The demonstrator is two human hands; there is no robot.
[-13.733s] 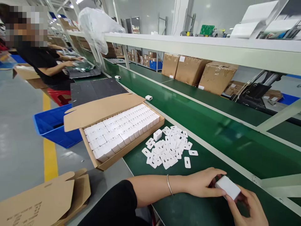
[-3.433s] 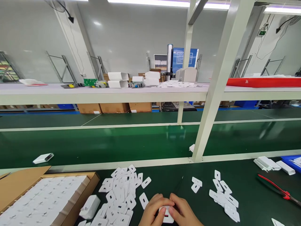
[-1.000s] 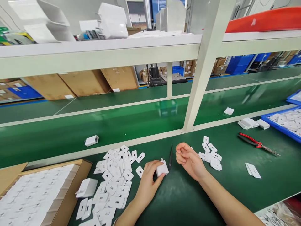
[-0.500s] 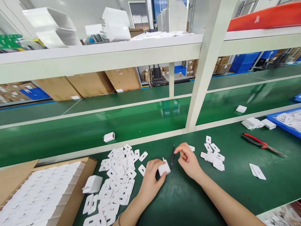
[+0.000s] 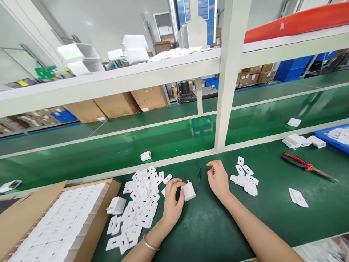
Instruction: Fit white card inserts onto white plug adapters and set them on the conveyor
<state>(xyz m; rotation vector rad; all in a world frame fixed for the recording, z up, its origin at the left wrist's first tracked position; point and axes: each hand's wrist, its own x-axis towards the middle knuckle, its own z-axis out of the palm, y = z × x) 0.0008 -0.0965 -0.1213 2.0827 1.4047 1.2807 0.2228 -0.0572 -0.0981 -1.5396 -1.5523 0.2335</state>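
Observation:
My left hand (image 5: 173, 202) is closed on the left side of a white charger (image 5: 189, 191), thumb and fingers at its edge; metal prongs stick up from its far end. Black tweezers (image 5: 199, 180) lie just right of the charger. Beyond them, my right hand (image 5: 219, 179) is curled low over the table, and a sliver of a small white plate (image 5: 214, 175) shows between its fingers; the rest of it is hidden. Left of my left hand spreads a large pile of white slotted plates (image 5: 144, 198). A smaller group of plates (image 5: 245, 179) lies right of my right hand.
An open carton (image 5: 89, 218) of white pieces stands at left, with another charger (image 5: 116, 205) beside it. Red-black pliers (image 5: 308, 166), two plates (image 5: 298, 197) and a blue tray (image 5: 334, 140) are at right. A frame post (image 5: 225, 91) rises ahead; a green belt (image 5: 174, 136) runs behind.
My right hand has shifted slightly right and away from the tweezers, covering the white plate that lay beside it. My left hand stays at the charger. The camera view has turned slightly.

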